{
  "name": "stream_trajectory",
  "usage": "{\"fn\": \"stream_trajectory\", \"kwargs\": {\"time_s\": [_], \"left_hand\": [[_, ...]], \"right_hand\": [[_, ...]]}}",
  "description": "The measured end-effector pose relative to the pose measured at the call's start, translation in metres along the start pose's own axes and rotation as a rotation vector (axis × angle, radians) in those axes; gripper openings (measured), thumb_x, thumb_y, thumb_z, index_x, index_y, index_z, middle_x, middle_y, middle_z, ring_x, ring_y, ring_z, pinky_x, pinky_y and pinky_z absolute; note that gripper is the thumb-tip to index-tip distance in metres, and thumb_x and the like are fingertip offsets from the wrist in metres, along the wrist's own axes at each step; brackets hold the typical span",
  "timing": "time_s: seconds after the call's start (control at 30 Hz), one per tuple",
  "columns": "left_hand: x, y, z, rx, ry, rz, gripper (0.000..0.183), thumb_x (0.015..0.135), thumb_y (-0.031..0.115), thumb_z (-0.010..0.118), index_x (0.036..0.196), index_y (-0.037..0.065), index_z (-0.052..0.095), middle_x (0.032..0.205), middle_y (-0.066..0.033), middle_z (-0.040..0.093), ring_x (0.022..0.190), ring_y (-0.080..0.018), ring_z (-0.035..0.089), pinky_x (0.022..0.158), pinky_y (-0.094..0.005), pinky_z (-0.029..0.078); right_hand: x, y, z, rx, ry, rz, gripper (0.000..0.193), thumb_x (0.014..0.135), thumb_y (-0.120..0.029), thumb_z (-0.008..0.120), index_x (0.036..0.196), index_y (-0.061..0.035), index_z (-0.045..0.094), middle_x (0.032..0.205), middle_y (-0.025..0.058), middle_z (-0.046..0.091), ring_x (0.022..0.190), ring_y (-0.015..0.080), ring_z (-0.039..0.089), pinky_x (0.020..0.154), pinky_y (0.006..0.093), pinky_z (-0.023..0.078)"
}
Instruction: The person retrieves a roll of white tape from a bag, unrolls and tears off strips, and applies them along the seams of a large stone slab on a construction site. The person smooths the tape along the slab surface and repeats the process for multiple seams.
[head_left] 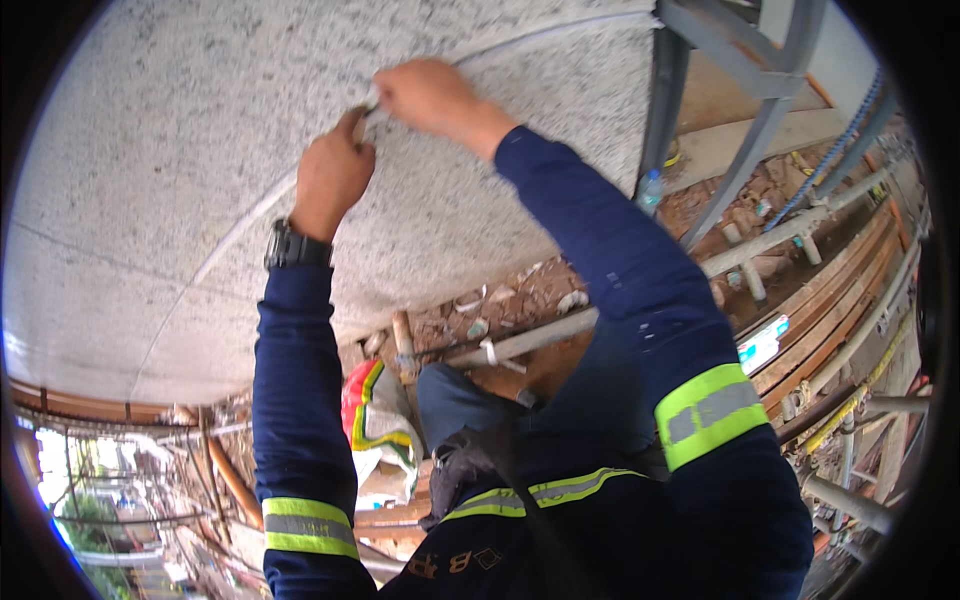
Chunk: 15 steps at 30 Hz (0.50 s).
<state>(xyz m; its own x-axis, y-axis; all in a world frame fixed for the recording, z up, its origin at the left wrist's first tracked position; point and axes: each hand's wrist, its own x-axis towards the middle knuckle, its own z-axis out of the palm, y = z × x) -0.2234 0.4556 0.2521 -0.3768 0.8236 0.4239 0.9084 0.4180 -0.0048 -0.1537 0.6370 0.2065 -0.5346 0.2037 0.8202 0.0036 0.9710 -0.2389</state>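
A speckled grey-white stone wall (480,190) spreads before me, crossed by a long joint with a pale strip (245,228) along it. Both of my hands meet at this joint. My left hand (335,172), with a dark watch (297,247) at the wrist, has its fingers bent and the index fingertip at the line. Something small and pale shows between its finger and thumb, too small to name. Close by on the upper right, my right hand (430,95) is closed in a pinch against the joint. A small dark bit shows between the hands; its kind is unclear.
Below the wall lie rubble (510,300) and a scaffold pipe (540,335). A red, yellow and white sack (385,420) is beside my leg. Steel frame bars (740,170), a plastic bottle (650,190) and wooden planks (830,300) stand or lie to the right.
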Motion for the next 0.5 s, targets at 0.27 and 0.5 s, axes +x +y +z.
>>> {"fn": "stream_trajectory", "kwargs": {"time_s": [0.27,0.5], "left_hand": [[0.001,0.002,-0.015,0.01,-0.072,-0.036,0.055,0.089,0.019,0.058,0.144,0.017,0.057,0.097,-0.0269,0.073,0.091,-0.0447,0.07,0.084,-0.054,0.056],[-0.01,-0.002,-0.015,-0.046,-0.053,-0.019,0.051,0.088,0.015,0.058,0.14,0.012,0.059,0.101,-0.026,0.073,0.091,-0.044,0.07,0.083,-0.0536,0.056]], "right_hand": [[-0.003,0.033,-0.057,0.141,-0.059,0.224,0.024,0.087,-0.03,0.067,0.086,-0.0074,0.075,0.079,0.0144,0.072,0.076,0.0345,0.07,0.071,0.0478,0.055],[-0.023,0.071,-0.114,-0.105,-0.096,0.257,0.027,0.092,-0.032,0.074,0.082,-0.0075,0.068,0.076,0.0093,0.068,0.07,0.0281,0.065,0.064,0.0411,0.05]]}}
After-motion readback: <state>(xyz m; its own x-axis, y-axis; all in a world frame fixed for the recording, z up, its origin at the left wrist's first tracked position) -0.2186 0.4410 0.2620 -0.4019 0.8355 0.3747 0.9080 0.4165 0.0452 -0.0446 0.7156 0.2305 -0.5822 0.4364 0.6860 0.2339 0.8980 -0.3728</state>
